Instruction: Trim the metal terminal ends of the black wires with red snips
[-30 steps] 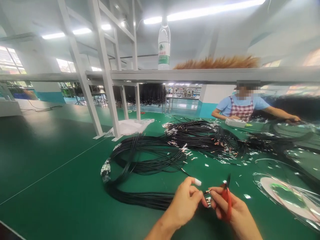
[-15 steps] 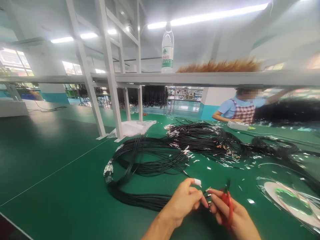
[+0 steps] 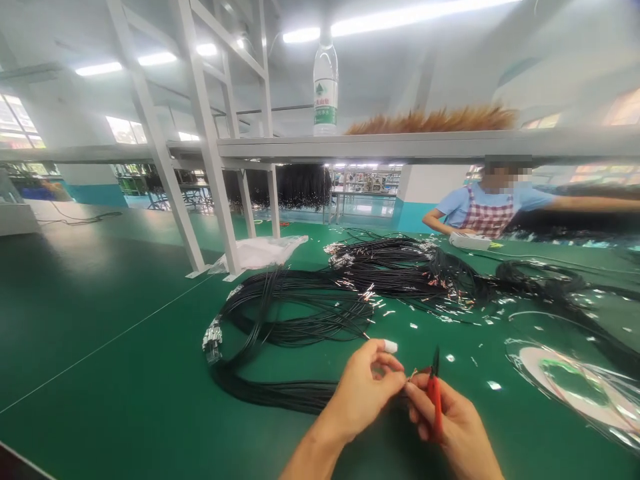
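Observation:
Over the green table, my left hand (image 3: 373, 377) pinches the end of a black cable between thumb and fingers; a white cover sits on its index fingertip. Close against it, my right hand (image 3: 445, 417) holds red-handled scissors (image 3: 437, 400) in the palm, dark blades pointing up and away. Its thumb and index finger meet at the same cable end, where thin copper-coloured strands show. The bundle of black cables (image 3: 280, 395) runs left from under my left hand and loops back, with silvery wrapped ends (image 3: 213, 340) at the bend.
More black cables with bare ends (image 3: 400, 267) lie behind my hands among scattered white scraps. A white spool (image 3: 560, 383) is at right. White rack legs (image 3: 210, 147), a plastic bag (image 3: 260, 253) and a shelf with a water bottle (image 3: 325, 93) stand beyond. Another person (image 3: 493, 200) works across the table.
My hands have drawn together at the cable end, and the scissors have turned more upright in my right hand. The view has shifted slightly. The other person's raised arm has come lower.

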Tool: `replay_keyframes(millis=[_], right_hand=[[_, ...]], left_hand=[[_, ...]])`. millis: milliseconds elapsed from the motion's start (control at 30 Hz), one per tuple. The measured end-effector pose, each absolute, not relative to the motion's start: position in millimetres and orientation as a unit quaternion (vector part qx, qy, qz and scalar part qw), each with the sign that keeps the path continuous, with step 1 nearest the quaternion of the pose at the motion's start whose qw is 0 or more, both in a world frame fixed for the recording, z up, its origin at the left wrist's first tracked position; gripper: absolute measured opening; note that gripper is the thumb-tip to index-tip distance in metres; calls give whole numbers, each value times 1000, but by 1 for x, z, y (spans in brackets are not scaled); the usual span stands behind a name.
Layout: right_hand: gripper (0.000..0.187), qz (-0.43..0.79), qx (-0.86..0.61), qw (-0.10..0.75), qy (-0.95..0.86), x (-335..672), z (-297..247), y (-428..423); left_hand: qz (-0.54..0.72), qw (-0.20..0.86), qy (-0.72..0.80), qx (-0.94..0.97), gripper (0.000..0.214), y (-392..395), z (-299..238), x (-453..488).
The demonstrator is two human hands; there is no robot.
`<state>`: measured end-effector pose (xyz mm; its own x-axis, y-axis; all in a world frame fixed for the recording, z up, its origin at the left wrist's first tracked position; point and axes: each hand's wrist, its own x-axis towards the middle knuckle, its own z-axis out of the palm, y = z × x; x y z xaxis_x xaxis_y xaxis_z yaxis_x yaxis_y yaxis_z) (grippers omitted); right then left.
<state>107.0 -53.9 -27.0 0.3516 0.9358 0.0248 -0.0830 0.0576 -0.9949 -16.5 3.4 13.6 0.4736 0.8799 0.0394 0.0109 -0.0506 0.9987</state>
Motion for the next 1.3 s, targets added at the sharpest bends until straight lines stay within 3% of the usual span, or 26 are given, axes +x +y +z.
replay_keyframes(millis=[133, 400, 667, 767, 900, 1000, 1133, 1300], right_hand=[[41, 377, -571, 602, -411, 105, -31, -55], [37, 347, -602, 578, -428, 106, -36, -55], [42, 356, -604, 558, -444, 109, -37, -50], [42, 230, -672, 474, -521, 127, -35, -53], [33, -70, -739, 219, -633, 160, -34, -66], [27, -256, -690, 102, -669, 172, -36, -78], [27, -373, -623, 36, -687, 167, -30, -86], [27, -377, -640, 4, -669, 149, -15, -87]], left_hand=[[410, 543, 370, 632, 43, -2, 14, -11], [438, 510, 370, 641, 28, -9, 9, -4], [442, 623, 357, 538, 25, -4, -1, 2], [444, 652, 354, 502, 27, -4, -1, 2], [449, 675, 347, 471, 30, -3, 1, 1], [453, 681, 337, 467, 32, -2, -1, 1], [455, 686, 324, 465, 32, -1, -4, 1], [454, 689, 321, 465, 33, 0, -4, 1]])
